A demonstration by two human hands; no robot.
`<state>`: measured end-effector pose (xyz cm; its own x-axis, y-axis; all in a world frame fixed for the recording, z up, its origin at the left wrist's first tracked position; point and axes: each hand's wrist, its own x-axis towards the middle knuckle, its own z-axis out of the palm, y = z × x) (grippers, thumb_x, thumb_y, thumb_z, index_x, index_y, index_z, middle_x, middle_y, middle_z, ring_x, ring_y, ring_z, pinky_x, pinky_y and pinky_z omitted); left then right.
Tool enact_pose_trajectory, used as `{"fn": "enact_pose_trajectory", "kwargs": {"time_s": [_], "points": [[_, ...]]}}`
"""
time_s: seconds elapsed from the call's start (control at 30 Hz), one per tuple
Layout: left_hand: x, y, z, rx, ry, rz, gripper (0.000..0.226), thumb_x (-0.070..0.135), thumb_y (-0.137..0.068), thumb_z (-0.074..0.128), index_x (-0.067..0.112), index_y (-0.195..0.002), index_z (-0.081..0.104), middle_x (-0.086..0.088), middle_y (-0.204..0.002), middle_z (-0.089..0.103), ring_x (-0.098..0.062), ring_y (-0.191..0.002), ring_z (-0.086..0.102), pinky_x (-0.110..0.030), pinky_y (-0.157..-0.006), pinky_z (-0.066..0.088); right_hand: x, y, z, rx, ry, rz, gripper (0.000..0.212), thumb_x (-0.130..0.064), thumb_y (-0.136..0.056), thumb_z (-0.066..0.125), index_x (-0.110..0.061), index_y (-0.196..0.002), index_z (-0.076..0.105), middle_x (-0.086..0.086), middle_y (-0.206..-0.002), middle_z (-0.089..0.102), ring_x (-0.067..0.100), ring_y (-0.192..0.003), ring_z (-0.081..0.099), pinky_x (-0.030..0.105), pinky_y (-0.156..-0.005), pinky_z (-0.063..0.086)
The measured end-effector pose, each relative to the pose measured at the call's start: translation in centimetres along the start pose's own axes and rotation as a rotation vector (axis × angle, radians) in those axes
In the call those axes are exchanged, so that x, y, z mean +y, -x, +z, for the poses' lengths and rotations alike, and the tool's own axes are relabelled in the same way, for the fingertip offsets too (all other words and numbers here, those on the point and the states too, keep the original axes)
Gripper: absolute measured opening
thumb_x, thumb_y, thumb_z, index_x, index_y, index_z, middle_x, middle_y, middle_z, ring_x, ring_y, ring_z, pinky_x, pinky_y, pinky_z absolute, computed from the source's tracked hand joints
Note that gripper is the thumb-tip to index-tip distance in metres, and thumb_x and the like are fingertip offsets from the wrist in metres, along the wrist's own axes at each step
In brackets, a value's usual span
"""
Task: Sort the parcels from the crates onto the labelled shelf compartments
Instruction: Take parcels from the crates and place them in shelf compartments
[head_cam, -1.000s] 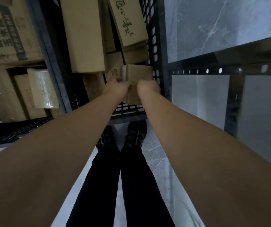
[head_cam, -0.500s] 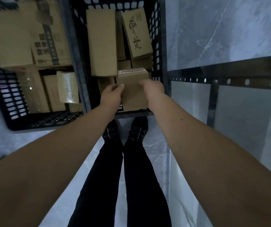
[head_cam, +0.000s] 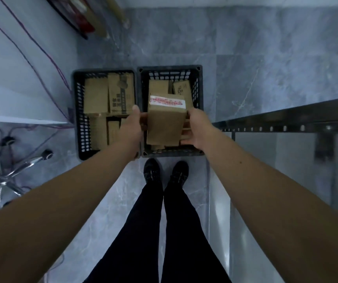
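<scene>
The left hand (head_cam: 132,127) and right hand (head_cam: 199,129) grip the tape-ended brown cardboard parcel (head_cam: 166,121) by its long sides; the dark metal shelf (head_cam: 286,121) lies rightward.

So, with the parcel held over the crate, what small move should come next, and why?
Probably carry the parcel right, toward the shelf. The left hand and right hand grip its sides, it looks lifted clear of the crate, and the shelf stands just to the right. Its label is too blurred to pick a compartment.
</scene>
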<state>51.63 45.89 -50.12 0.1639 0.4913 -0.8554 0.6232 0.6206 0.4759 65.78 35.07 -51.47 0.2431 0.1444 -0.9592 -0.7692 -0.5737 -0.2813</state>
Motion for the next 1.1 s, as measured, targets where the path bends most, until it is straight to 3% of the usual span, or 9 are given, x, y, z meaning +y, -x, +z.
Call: {"fn": "enact_pose_trajectory", "kwargs": {"time_s": [0.1, 0.17, 0.33, 0.43, 0.57, 0.67, 0.8, 0.97, 1.1], "points": [[3.7, 4.2, -2.0, 0.036, -0.001, 0.126, 0.061, 0.059, -0.11, 0.025, 0.026, -0.095, 0.074, 0.002, -0.099, 0.076, -0.018, -0.097, 0.068, -0.038, -0.092, 0.05, -3.3, 5.2, 0.6, 0.056, 0.015, -0.063, 0.037, -0.026, -0.099, 0.042, -0.015, -0.114, 0.074, 0.01, -0.113, 0.076, 0.032, -0.1, 0.071, 0.041, -0.075, 0.057], [6.0, 6.8, -3.3, 0.035, 0.016, 0.21, 0.059, 0.062, -0.107, 0.028, 0.028, -0.098, 0.076, -0.001, -0.106, 0.078, -0.026, -0.106, 0.07, -0.05, -0.105, 0.05, -5.5, 8.7, 0.9, 0.047, 0.009, -0.137, 0.031, -0.024, -0.099, 0.044, -0.013, -0.104, 0.072, 0.007, -0.105, 0.076, 0.028, -0.09, 0.069, 0.038, -0.076, 0.056], [11.4, 12.7, -5.9, 0.024, 0.1, 0.395, 0.044, 0.048, -0.111, 0.036, 0.024, -0.108, 0.072, 0.004, -0.093, 0.081, -0.014, -0.085, 0.076, -0.027, -0.065, 0.057, -10.2, 16.3, 1.7, -0.043, -0.077, -0.33, 0.016, -0.013, -0.1, 0.046, -0.01, -0.09, 0.057, 0.014, -0.089, 0.066, 0.027, -0.077, 0.063, 0.035, -0.064, 0.056], [13.9, 15.8, -7.4, 0.026, 0.13, 0.489, 0.041, 0.046, -0.108, 0.041, 0.02, -0.109, 0.073, -0.002, -0.09, 0.08, -0.018, -0.081, 0.075, -0.036, -0.074, 0.058, -12.5, 20.5, 2.0, -0.08, -0.062, -0.445, 0.015, -0.007, -0.098, 0.046, -0.007, -0.086, 0.057, 0.013, -0.077, 0.062, 0.027, -0.068, 0.06, 0.036, -0.064, 0.056], [17.0, 20.2, -9.0, 0.035, 0.139, 0.617, 0.041, 0.043, -0.109, 0.04, 0.021, -0.116, 0.074, -0.001, -0.101, 0.08, -0.02, -0.093, 0.077, -0.04, -0.08, 0.062, -14.7, 25.8, 2.1, -0.143, -0.036, -0.576, 0.012, -0.004, -0.097, 0.047, -0.005, -0.095, 0.059, 0.02, -0.095, 0.059, 0.032, -0.087, 0.056, 0.042, -0.077, 0.057], [18.8, 23.3, -10.1, 0.046, 0.116, 0.727, 0.04, 0.043, -0.107, 0.043, 0.022, -0.112, 0.077, -0.003, -0.101, 0.08, -0.021, -0.097, 0.076, -0.047, -0.091, 0.061, -15.7, 29.2, 2.1, -0.155, -0.002, -0.654, 0.011, -0.003, -0.095, 0.049, -0.002, -0.096, 0.06, 0.02, -0.089, 0.062, 0.031, -0.077, 0.06, 0.045, -0.08, 0.059], [20.5, 26.5, -11.1, 0.026, 0.134, 0.827, 0.031, 0.041, -0.106, 0.051, 0.025, -0.113, 0.076, 0.0, -0.101, 0.08, -0.022, -0.095, 0.075, -0.04, -0.082, 0.058, -16.3, 33.3, 2.3, -0.156, 0.015, -0.738, 0.013, -0.001, -0.094, 0.048, -0.002, -0.098, 0.06, 0.016, -0.078, 0.059, 0.024, -0.062, 0.054, 0.045, -0.079, 0.056], [22.9, 28.5, -12.3, -0.01, 0.189, 0.879, 0.03, 0.039, -0.108, 0.05, 0.026, -0.123, 0.073, 0.004, -0.111, 0.079, -0.022, -0.112, 0.072, -0.04, -0.091, 0.058, -16.9, 38.1, 2.6, -0.11, 0.066, -0.817, 0.03, 0.004, -0.078, 0.046, -0.004, -0.094, 0.07, 0.016, -0.086, 0.066, 0.028, -0.079, 0.057, 0.06, -0.092, 0.058], [25.1, 30.1, -13.2, -0.093, 0.175, 0.948, 0.019, 0.029, -0.107, 0.056, 0.028, -0.115, 0.073, 0.008, -0.111, 0.079, -0.014, -0.112, 0.072, -0.04, -0.102, 0.057, -17.3, 41.7, 2.9, -0.069, -0.013, -0.866, 0.034, 0.007, -0.083, 0.041, -0.002, -0.098, 0.069, 0.014, -0.091, 0.074, 0.031, -0.082, 0.067, 0.053, -0.084, 0.063]]}}
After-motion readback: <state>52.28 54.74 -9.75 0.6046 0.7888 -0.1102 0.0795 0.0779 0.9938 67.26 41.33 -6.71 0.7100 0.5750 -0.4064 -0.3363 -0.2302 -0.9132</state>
